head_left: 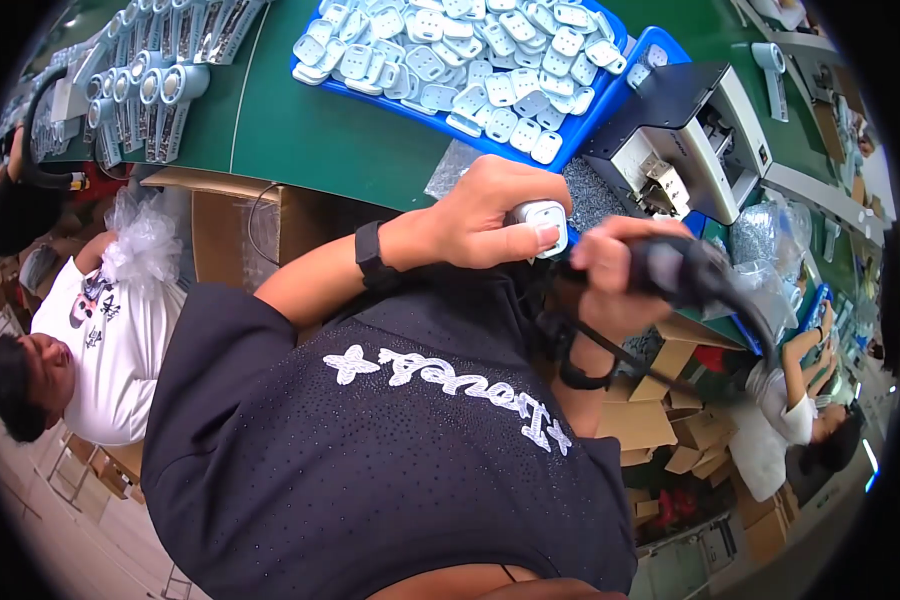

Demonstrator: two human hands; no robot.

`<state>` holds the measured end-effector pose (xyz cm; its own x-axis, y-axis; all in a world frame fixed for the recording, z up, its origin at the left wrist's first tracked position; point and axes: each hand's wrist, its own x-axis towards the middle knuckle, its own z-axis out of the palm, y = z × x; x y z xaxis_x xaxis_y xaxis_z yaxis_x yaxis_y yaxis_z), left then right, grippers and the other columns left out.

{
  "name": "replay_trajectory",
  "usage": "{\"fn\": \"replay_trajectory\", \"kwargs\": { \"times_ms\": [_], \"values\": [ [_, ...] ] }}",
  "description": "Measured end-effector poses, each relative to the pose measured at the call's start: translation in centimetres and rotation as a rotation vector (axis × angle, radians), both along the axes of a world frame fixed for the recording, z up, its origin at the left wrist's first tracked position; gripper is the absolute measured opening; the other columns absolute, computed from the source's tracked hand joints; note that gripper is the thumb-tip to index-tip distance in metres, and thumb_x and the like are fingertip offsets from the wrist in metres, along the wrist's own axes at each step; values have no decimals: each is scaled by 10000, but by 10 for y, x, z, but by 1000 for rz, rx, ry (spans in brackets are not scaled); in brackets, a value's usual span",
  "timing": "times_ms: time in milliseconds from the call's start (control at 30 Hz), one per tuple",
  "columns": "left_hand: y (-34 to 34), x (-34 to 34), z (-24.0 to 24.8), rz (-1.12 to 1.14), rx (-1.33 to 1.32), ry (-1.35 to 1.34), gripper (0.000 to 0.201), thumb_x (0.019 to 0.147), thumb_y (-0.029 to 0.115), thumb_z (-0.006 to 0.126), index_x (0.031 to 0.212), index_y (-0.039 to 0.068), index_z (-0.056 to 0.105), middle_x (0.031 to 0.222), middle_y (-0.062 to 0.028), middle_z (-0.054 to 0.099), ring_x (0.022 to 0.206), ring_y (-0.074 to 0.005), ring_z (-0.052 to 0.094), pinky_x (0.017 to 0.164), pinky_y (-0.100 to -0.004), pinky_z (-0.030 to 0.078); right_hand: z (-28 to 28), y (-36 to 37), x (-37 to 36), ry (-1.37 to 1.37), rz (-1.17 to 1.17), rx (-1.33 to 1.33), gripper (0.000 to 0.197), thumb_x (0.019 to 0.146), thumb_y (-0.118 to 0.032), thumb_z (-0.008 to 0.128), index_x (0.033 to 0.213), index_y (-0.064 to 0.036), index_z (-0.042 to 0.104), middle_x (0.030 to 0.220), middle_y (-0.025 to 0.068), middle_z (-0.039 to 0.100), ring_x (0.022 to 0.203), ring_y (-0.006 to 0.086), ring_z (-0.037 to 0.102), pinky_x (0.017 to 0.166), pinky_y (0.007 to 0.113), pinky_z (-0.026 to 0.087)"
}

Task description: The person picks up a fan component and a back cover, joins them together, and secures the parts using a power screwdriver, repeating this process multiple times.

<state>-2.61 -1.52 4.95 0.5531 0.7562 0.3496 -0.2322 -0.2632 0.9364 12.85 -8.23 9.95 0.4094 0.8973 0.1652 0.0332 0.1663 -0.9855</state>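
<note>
My left hand (490, 215), with a black band on the wrist, is closed round a small white plastic part (544, 226) with rounded corners and small holes; its thumb presses on the part's face. Just to the right, my right hand (615, 275) is wrapped round a black corded electric screwdriver (670, 268), blurred by motion. The tool's tip lies close to the part, but I cannot tell whether they touch. Beyond my hands, a blue tray (425, 112) holds a heap of similar white parts (470, 60).
A grey and black screw feeder (685, 140) stands right of the tray. Clear plastic bags (765, 240) lie farther right. Handheld fan bodies (160, 90) stand in rows on the green table (320, 145) at left. An open cardboard box (220, 235) is by my left arm. Other people sit on both sides.
</note>
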Motion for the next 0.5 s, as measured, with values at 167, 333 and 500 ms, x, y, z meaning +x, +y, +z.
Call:
{"fn": "replay_trajectory", "kwargs": {
  "times_ms": [167, 333, 500],
  "values": [
    [5, 8, -16, -91, -30, 46, 321, 908, 336, 550, 816, 33, 605, 648, -134, 560, 583, -316, 576, 540, -361, 440, 40, 47, 46, -72, -108, 494, 270, 836, -148, 658, 1018, -29, 498, 701, 116, 597, 505, 186, 540, 496, 320, 486],
    [5, 11, -27, -78, -35, 53, 377, 962, 328, 457, 718, 49, 526, 569, -126, 486, 530, -327, 529, 514, -380, 411, 23, 64, 68, -59, -151, 299, 217, 824, -171, 632, 993, -68, 544, 698, 84, 563, 520, 184, 517, 530, 368, 475],
    [8, 8, -30, -64, 21, 107, 459, 997, 351, 358, 751, 24, 564, 589, -119, 510, 525, -290, 532, 510, -364, 413, 55, 23, 39, 190, 82, 269, 296, 835, -270, 638, 1071, -103, 571, 762, 69, 561, 559, 177, 502, 571, 377, 445]
  ]
}}
